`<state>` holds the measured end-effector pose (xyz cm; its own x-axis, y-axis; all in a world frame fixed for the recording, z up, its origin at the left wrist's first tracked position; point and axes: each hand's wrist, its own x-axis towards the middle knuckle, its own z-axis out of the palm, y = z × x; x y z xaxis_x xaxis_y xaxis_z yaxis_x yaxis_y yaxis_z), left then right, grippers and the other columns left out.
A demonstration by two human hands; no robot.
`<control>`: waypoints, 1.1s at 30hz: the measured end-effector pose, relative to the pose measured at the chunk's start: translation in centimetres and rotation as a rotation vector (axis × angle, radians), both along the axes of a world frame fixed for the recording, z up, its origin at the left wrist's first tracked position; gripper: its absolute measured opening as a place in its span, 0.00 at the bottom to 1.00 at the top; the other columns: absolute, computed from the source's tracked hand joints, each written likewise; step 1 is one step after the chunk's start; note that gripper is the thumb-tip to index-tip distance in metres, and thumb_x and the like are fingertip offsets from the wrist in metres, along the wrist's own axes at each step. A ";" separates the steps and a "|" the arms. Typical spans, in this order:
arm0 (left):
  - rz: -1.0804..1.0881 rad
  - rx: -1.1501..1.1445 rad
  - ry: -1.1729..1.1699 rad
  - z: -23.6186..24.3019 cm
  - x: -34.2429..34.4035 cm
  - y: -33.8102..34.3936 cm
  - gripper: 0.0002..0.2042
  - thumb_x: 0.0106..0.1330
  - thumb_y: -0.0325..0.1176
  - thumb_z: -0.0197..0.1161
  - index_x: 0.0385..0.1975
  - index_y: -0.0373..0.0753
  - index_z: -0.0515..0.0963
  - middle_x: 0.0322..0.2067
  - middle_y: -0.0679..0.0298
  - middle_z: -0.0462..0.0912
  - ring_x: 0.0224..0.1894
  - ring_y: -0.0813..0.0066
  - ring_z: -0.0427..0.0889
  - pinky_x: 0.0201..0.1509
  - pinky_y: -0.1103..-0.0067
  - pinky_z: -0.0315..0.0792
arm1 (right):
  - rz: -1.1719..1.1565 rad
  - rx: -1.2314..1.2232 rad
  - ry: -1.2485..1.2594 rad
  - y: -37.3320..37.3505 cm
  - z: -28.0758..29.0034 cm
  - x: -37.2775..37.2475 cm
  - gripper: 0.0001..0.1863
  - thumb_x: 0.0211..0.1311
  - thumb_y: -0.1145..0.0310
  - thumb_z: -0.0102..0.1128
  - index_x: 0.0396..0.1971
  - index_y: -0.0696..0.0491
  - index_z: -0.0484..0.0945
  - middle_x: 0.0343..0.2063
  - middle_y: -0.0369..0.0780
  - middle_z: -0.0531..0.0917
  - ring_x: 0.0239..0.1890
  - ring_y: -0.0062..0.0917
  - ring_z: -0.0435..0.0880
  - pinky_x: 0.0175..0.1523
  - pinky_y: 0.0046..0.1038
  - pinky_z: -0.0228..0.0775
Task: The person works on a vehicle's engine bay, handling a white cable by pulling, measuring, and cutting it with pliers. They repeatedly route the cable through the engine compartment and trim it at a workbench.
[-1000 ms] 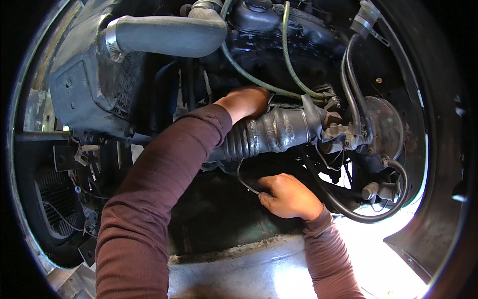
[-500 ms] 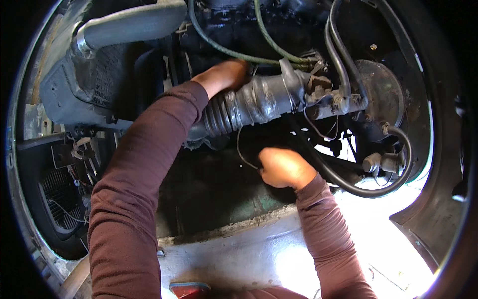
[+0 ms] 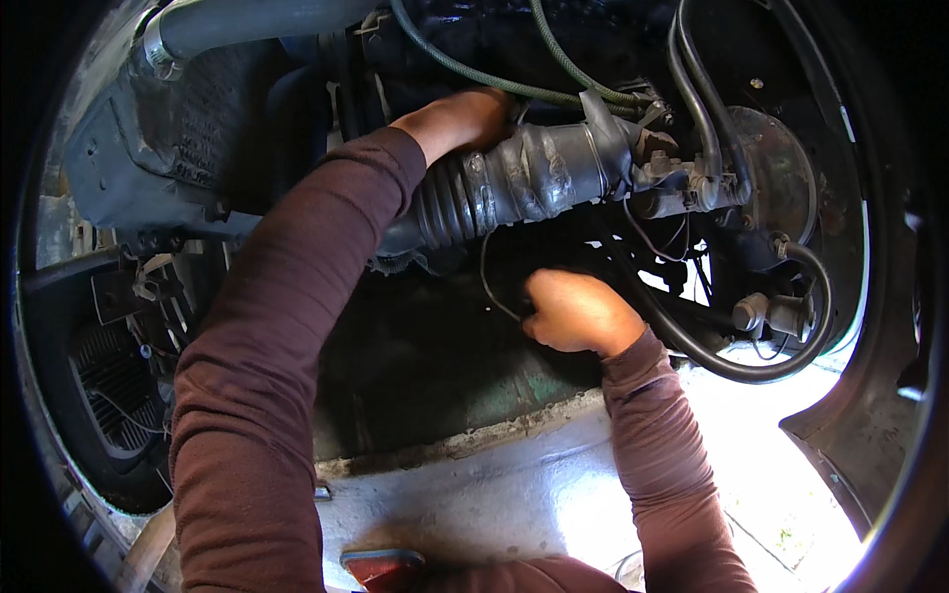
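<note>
Your right hand [image 3: 583, 311] is below the duct: fist curled, back of the hand up, thumb and index finger together on the lower end of a thin wire [image 3: 484, 275]. Fingertips are mostly hidden on the far side. The wire bows down from the underside of the corrugated air duct [image 3: 534, 173] to your right fingers, over a dark gap; can't tell where its top end ties in.

Your left hand [image 3: 470, 117] reaches over the duct's ribbed section to the far side. Wrist and back of hand show, fingers are in shadow behind the duct, so can't tell whether they're closed on anything.

Duct runs across the middle, tilted up to the right, with shiny patches on the wider half. Two green braided hoses, the left one [image 3: 465, 71] and the right one [image 3: 565, 54], drop in from the top and meet near the duct's right end. Right of that: a metal valve fitting [image 3: 682, 188] beside a round canister [image 3: 781, 163], with a black hose [image 3: 746, 373] looping below. Upper left: a thick grey pipe [image 3: 267, 30] with a metal band clamp [image 3: 158, 47], above a dark housing [image 3: 124, 163]. Nearest you: a pale body panel [image 3: 455, 494].
</note>
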<state>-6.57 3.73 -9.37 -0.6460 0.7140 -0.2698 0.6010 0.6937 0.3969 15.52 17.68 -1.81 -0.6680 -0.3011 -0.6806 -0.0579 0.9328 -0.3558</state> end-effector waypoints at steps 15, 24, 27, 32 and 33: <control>-0.129 0.027 0.018 0.0 -0.3 -1.2 0.17 0.68 0.38 0.61 0.54 0.38 0.81 0.53 0.46 0.84 0.56 0.49 0.83 0.57 0.63 0.76 | 0.052 -0.058 0.024 -0.7 -1.6 0.5 0.11 0.51 0.71 0.61 0.32 0.60 0.86 0.32 0.53 0.87 0.39 0.51 0.87 0.44 0.45 0.81; 0.064 0.138 -0.200 2.4 0.4 -2.5 0.21 0.71 0.39 0.61 0.61 0.40 0.79 0.57 0.50 0.84 0.58 0.56 0.82 0.64 0.70 0.71 | 0.103 -0.043 0.057 -0.2 -1.4 0.0 0.12 0.53 0.72 0.60 0.35 0.60 0.86 0.36 0.53 0.87 0.42 0.50 0.87 0.45 0.44 0.80; 0.461 0.212 -0.202 5.2 3.9 -4.0 0.22 0.69 0.44 0.63 0.58 0.40 0.82 0.53 0.49 0.86 0.56 0.54 0.83 0.63 0.69 0.72 | 0.146 -0.076 0.065 0.0 -1.2 -0.1 0.13 0.53 0.73 0.59 0.37 0.62 0.86 0.38 0.53 0.88 0.45 0.49 0.87 0.47 0.43 0.79; 0.432 0.153 -0.067 12.1 10.2 -11.0 0.19 0.71 0.37 0.62 0.55 0.31 0.80 0.49 0.50 0.86 0.52 0.58 0.85 0.58 0.71 0.75 | 0.213 -0.042 0.078 -0.3 -0.7 -0.3 0.17 0.60 0.70 0.56 0.44 0.58 0.87 0.46 0.52 0.87 0.52 0.48 0.85 0.55 0.41 0.77; 0.443 0.166 0.019 12.8 11.9 -12.5 0.18 0.70 0.36 0.63 0.53 0.30 0.80 0.48 0.49 0.86 0.51 0.59 0.86 0.57 0.71 0.76 | 0.211 -0.048 0.081 -0.3 -0.6 -0.3 0.17 0.61 0.69 0.55 0.44 0.58 0.87 0.46 0.52 0.87 0.52 0.48 0.86 0.55 0.41 0.77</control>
